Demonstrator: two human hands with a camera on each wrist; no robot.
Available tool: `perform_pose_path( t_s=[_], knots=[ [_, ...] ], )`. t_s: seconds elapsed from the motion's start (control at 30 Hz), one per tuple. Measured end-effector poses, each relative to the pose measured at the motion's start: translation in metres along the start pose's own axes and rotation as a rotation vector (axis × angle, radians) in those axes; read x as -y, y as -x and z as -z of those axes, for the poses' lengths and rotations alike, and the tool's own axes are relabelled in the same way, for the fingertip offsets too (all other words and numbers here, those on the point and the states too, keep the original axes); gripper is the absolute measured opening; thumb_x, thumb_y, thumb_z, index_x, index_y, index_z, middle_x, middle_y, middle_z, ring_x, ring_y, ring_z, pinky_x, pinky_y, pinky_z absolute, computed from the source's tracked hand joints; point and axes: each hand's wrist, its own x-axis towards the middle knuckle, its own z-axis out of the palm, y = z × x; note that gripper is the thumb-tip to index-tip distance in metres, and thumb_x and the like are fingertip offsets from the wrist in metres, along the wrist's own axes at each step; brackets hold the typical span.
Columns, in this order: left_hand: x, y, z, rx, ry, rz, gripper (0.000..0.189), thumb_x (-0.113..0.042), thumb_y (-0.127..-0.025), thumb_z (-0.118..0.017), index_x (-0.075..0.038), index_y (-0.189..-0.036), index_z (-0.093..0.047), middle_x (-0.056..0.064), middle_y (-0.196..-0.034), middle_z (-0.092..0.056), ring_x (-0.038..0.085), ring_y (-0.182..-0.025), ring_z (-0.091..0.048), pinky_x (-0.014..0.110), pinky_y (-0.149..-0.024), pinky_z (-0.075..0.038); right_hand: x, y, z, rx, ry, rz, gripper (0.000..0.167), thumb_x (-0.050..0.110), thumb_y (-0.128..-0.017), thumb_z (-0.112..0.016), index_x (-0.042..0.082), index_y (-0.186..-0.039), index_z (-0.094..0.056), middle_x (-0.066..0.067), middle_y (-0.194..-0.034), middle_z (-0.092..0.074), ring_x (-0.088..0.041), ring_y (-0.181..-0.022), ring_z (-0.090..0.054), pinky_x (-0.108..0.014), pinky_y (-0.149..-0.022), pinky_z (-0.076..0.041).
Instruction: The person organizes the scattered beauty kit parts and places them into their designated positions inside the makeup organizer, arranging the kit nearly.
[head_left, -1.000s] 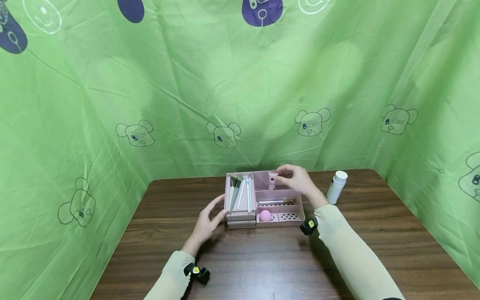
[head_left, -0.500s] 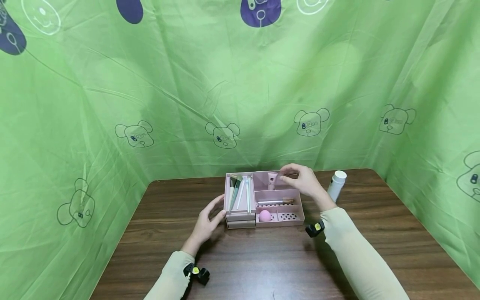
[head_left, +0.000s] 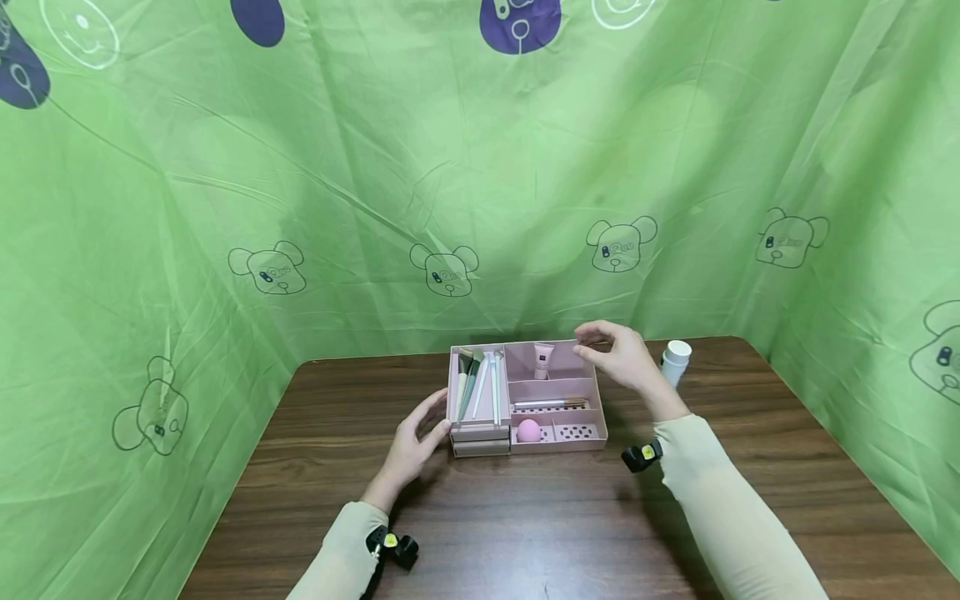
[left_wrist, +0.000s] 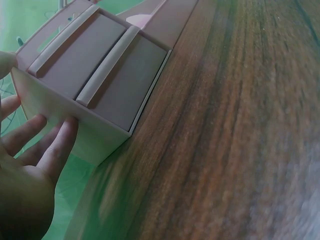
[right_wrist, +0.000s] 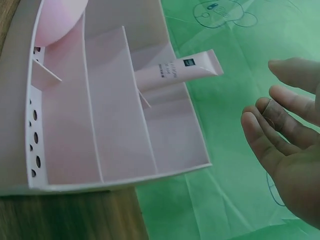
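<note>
A pink desktop organizer (head_left: 518, 447) stands on the table, its two drawers (left_wrist: 110, 75) in the left half. My left hand (head_left: 408, 448) rests its fingertips against the organizer's left side, fingers mostly straight. In the back compartment a small pink squeeze tube (head_left: 543, 360) stands upright, leaning a little; its printed side shows in the right wrist view. My right hand (head_left: 626, 360) hovers just beyond the back right corner, holding nothing, thumb and fingers apart from the tube. A pink ball-shaped sponge (head_left: 528, 431) sits in the front left cell, and a slim brush (head_left: 551, 403) lies in the middle compartment.
Several makeup brushes (head_left: 480, 383) lie in the organizer's top left tray. A white bottle (head_left: 676, 362) stands on the wooden table (head_left: 510, 533) to the right, partly behind my right forearm. A green curtain (head_left: 375, 167) hangs close behind the table.
My right hand has let go of the squeeze tube and drawn back to the right. The tube stays in the back compartment. My left hand keeps its place at the organizer's side.
</note>
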Motion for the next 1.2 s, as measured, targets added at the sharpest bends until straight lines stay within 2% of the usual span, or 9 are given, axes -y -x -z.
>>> perform_pose_path(
  t_s=[0.1, 0.27, 0.47, 0.6, 0.77, 0.9, 1.07, 1.13, 1.2],
  knots=[
    [0.002, 0.000, 0.000, -0.006, 0.005, -0.005, 0.051, -0.005, -0.097, -0.058, -0.003, -0.145, -0.042, 0.027, -0.141, -0.048, 0.044, -0.125, -0.050, 0.029, -0.102, -0.048, 0.000, 0.002, 0.006, -0.023, -0.009, 0.001, 0.032, 0.020, -0.087, -0.075, 0.006, -0.114, -0.066, -0.013, -0.103, -0.072, -0.023, -0.093, -0.067, -0.044, -0.086, -0.056],
    [0.002, 0.001, 0.000, -0.008, -0.014, -0.018, 0.050, -0.008, -0.097, -0.058, -0.003, -0.145, -0.043, 0.026, -0.141, -0.049, 0.039, -0.124, -0.052, 0.032, -0.102, -0.049, 0.002, 0.007, 0.018, -0.061, 0.001, -0.012, 0.033, 0.017, -0.086, -0.075, 0.004, -0.115, -0.066, -0.014, -0.106, -0.071, -0.024, -0.095, -0.066, -0.042, -0.088, -0.056],
    [0.002, 0.001, 0.001, -0.008, -0.013, 0.008, 0.051, -0.008, -0.097, -0.058, -0.005, -0.146, -0.043, 0.024, -0.142, -0.049, 0.041, -0.126, -0.050, 0.035, -0.103, -0.048, 0.000, 0.014, 0.033, -0.093, 0.013, 0.006, 0.033, 0.020, -0.087, -0.074, 0.005, -0.116, -0.066, -0.017, -0.107, -0.070, -0.028, -0.097, -0.066, -0.021, -0.084, -0.055],
    [0.002, 0.001, 0.000, -0.010, 0.002, 0.020, 0.052, -0.006, -0.097, -0.058, -0.004, -0.146, -0.042, 0.024, -0.143, -0.048, 0.044, -0.127, -0.048, 0.031, -0.103, -0.048, -0.002, 0.018, 0.042, -0.114, 0.053, -0.005, 0.034, 0.027, -0.087, -0.075, 0.010, -0.115, -0.067, -0.011, -0.107, -0.071, -0.028, -0.098, -0.066, -0.011, -0.081, -0.049],
    [0.002, 0.001, 0.000, -0.017, 0.010, 0.025, 0.051, -0.005, -0.097, -0.059, -0.004, -0.145, -0.042, 0.024, -0.143, -0.048, 0.043, -0.127, -0.048, 0.041, -0.105, -0.047, -0.003, 0.022, 0.053, -0.151, 0.109, -0.020, 0.033, 0.029, -0.086, -0.075, 0.013, -0.114, -0.068, -0.007, -0.105, -0.072, -0.027, -0.097, -0.066, -0.012, -0.080, -0.047],
    [0.003, 0.000, 0.001, -0.017, 0.008, 0.037, 0.051, -0.006, -0.097, -0.059, -0.006, -0.145, -0.044, 0.022, -0.143, -0.049, 0.041, -0.127, -0.049, 0.049, -0.105, -0.044, -0.007, 0.024, 0.060, -0.178, 0.112, -0.033, 0.034, 0.028, -0.087, -0.075, 0.012, -0.115, -0.068, -0.008, -0.106, -0.071, -0.019, -0.095, -0.065, -0.012, -0.080, -0.050],
    [-0.019, 0.000, 0.000, 0.003, 0.020, 0.055, 0.051, -0.006, -0.097, -0.059, 0.002, -0.144, -0.041, 0.028, -0.143, -0.047, 0.046, -0.127, -0.046, 0.053, -0.106, -0.042, -0.014, 0.026, 0.069, -0.205, 0.108, -0.065, 0.035, 0.029, -0.087, -0.074, 0.011, -0.116, -0.067, -0.009, -0.107, -0.070, 0.000, -0.089, -0.060, -0.013, -0.077, -0.052],
    [-0.028, 0.000, -0.001, 0.009, 0.010, 0.053, 0.051, -0.006, -0.097, -0.059, 0.005, -0.143, -0.041, 0.030, -0.142, -0.046, 0.048, -0.126, -0.046, 0.051, -0.105, -0.044, -0.016, 0.027, 0.072, -0.215, 0.113, -0.082, 0.035, 0.030, -0.087, -0.074, 0.012, -0.117, -0.067, -0.008, -0.107, -0.070, 0.003, -0.088, -0.059, -0.010, -0.075, -0.049],
    [-0.030, 0.000, -0.001, 0.009, 0.008, 0.049, 0.051, -0.006, -0.097, -0.059, 0.006, -0.143, -0.041, 0.030, -0.142, -0.046, 0.048, -0.126, -0.046, 0.048, -0.104, -0.045, -0.019, 0.029, 0.074, -0.222, 0.119, -0.089, 0.035, 0.031, -0.087, -0.074, 0.012, -0.117, -0.067, -0.009, -0.107, -0.070, 0.002, -0.088, -0.059, -0.010, -0.074, -0.049]
  ],
)
